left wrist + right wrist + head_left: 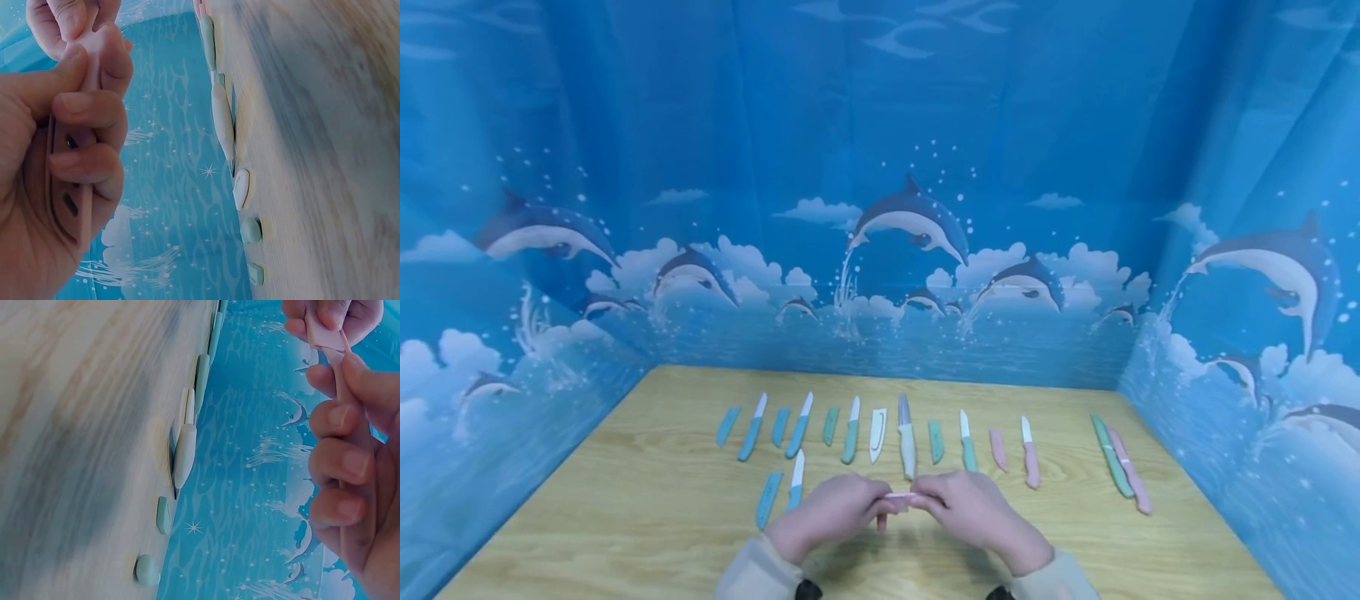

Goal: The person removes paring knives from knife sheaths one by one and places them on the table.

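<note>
Close to the front of the table, both hands meet over a pink knife and its pink sheath. My left hand (pixel 842 504) grips the slotted sheath (pixel 70 209), fingers wrapped round it. In the right wrist view, my right hand (pixel 970 504) curls its fingers round the pink knife handle (pixel 358 540), thumb along it towards the sheath's mouth. Most of the blade is hidden inside the sheath; a short stretch shows between handle and sheath. Just beyond the hands lies a white-handled knife (pixel 907 450), its blade pointing away.
A row of bare knives and sheaths crosses the table (pixel 625 500): blue knives (pixel 751 435), a green knife (pixel 850 442), a white sheath (pixel 877 435), a pink knife (pixel 1031 462). A blue sheath (pixel 768 500) lies by the left forearm. Sheathed green (pixel 1111 457) and pink knives (pixel 1131 473) lie far right.
</note>
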`<state>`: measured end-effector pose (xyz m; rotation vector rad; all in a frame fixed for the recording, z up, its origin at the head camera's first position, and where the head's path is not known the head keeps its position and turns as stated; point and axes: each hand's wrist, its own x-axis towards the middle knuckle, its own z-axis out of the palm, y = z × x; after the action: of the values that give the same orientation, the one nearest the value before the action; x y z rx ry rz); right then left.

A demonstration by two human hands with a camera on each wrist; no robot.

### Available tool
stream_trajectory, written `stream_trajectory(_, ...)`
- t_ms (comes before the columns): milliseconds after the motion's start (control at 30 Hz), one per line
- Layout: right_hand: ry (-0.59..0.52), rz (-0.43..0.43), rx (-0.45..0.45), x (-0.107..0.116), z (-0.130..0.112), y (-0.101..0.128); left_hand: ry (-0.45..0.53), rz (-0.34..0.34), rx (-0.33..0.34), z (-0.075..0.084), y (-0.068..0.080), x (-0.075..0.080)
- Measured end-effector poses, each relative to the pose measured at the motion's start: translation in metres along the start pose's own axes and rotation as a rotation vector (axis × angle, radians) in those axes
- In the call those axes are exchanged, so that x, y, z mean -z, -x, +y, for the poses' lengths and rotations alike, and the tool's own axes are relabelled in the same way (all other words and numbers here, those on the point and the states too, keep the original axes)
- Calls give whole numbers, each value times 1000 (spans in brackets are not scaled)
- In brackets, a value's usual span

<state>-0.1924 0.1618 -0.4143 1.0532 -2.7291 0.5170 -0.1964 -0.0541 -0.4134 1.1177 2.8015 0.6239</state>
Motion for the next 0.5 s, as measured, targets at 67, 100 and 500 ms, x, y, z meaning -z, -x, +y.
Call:
stream_trajectory(67,-3,-7,-2,1,0,0,15,-5,0,-1,0,0)
stream_trajectory(100,-3,-10,-1,1,-1,0,24,-8,2,-1,1,0)
stream_trajectory(500,-16,-20,-6,3,0,0,56,-15,3,-2,0,0)
